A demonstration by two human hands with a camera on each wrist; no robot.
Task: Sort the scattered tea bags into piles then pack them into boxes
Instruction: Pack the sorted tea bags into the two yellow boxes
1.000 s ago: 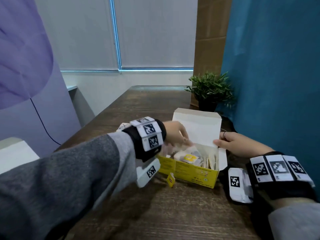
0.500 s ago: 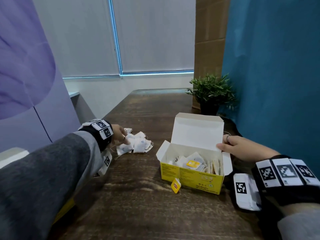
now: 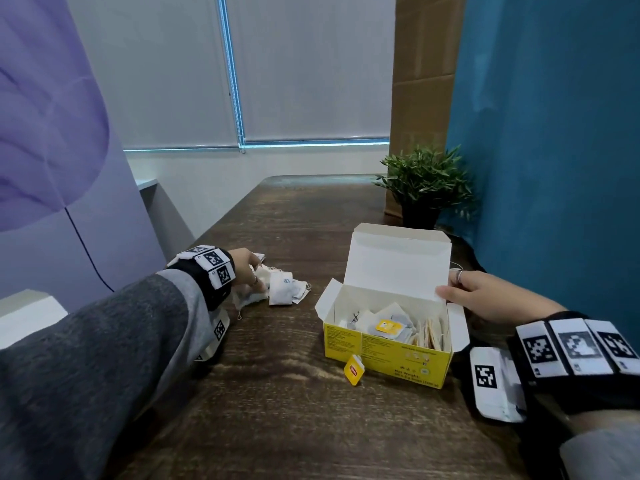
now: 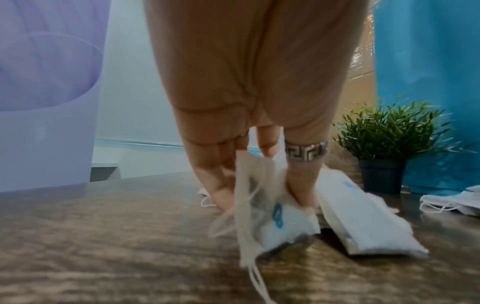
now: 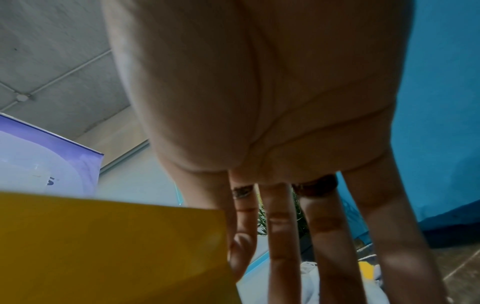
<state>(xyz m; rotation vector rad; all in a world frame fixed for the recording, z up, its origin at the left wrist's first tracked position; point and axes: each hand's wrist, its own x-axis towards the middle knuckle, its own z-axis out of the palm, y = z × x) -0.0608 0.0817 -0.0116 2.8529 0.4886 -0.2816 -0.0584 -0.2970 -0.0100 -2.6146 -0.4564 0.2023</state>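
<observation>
Pinching white tea bags (image 4: pixel 275 211), the left hand (image 3: pixel 244 266) is keeping its fingers narrow, loose bags (image 3: pixel 285 292) lying just beside them; the right hand (image 3: pixel 485 296) is gripping the tea box lid (image 3: pixel 394 261) between thumb and fingers.

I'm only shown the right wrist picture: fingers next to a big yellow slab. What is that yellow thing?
Observer: It's an open yellow tea box on a wooden table. The right hand holds its raised lid by the edge.
Visitor: Is anything in it?
Observer: Yes, tea bags lie loosely inside, and one has a yellow tag.
Visitor: And the other hand?
Observer: The left hand pinches a white bag with a blue mark, at a small pile to the left of the box.
</observation>
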